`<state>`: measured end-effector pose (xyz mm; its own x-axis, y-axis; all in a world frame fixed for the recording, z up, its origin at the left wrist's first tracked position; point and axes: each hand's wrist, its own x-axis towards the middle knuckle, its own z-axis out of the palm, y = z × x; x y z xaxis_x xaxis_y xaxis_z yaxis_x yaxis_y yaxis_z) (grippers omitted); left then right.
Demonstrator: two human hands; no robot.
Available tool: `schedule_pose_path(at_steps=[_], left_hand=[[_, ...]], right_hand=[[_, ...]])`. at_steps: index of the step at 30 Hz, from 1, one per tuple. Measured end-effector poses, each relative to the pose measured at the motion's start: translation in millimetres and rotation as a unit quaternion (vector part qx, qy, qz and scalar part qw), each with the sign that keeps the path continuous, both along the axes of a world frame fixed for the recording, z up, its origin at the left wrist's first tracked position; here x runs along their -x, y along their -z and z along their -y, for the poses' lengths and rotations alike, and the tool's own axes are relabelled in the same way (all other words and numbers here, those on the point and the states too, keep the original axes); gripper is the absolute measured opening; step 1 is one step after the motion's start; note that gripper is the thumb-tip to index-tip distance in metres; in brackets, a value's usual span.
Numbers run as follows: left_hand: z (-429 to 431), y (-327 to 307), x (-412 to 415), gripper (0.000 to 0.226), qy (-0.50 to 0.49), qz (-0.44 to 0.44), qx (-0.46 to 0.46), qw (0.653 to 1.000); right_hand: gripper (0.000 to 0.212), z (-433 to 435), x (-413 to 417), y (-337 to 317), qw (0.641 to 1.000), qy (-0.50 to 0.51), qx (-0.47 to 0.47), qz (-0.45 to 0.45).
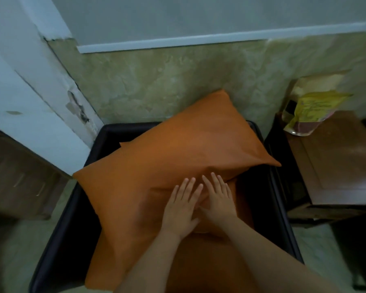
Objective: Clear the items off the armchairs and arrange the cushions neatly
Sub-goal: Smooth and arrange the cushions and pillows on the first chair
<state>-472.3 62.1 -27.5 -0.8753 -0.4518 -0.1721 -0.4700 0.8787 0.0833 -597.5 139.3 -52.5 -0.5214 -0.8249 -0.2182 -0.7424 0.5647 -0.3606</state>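
A large orange cushion lies tilted across the black armchair, its top corner leaning on the wall behind. A second orange cushion covers the seat below it. My left hand and my right hand press flat, side by side, on the lower edge of the large cushion where it meets the seat cushion. The fingers of both hands are spread and hold nothing.
A brown wooden side table stands to the right of the armchair with a yellow bag on its back corner. A pale blue door frame rises at the left, with a brown cabinet beneath it.
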Motion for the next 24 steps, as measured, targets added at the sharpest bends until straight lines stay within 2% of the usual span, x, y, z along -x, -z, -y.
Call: schedule_pose_path(at_steps=[3, 7, 10, 13, 15, 17, 21, 24], left_hand=[[-17, 14, 30, 0.101, 0.016, -0.020, -0.031, 0.999], [-39, 38, 60, 0.103, 0.057, 0.008, -0.059, 0.997], [-50, 74, 75, 0.101, 0.077, 0.020, -0.096, 0.992], [-54, 111, 91, 0.108, 0.027, 0.029, -0.143, 0.989], [-50, 135, 103, 0.114, -0.012, 0.038, -0.155, 0.987], [-46, 158, 112, 0.121, -0.036, 0.030, -0.140, 0.989], [-43, 200, 114, 0.128, -0.048, -0.008, -0.094, 0.994], [-46, 206, 113, 0.125, -0.057, -0.043, -0.065, 0.995]], right_hand=[[0.088, -21, 16, 16, 0.999, 0.029, -0.025, 0.011], [0.092, -63, 47, 44, 0.993, 0.089, -0.071, 0.018], [0.090, -86, 62, 70, 0.982, 0.168, -0.042, 0.070], [0.091, -91, 68, 101, 0.964, 0.230, -0.004, 0.134], [0.092, -88, 71, 124, 0.935, 0.288, 0.018, 0.205], [0.094, -79, 72, 144, 0.887, 0.348, 0.039, 0.300], [0.096, -56, 75, 179, 0.753, 0.423, 0.074, 0.498], [0.085, -52, 75, 185, 0.717, 0.425, 0.097, 0.544]])
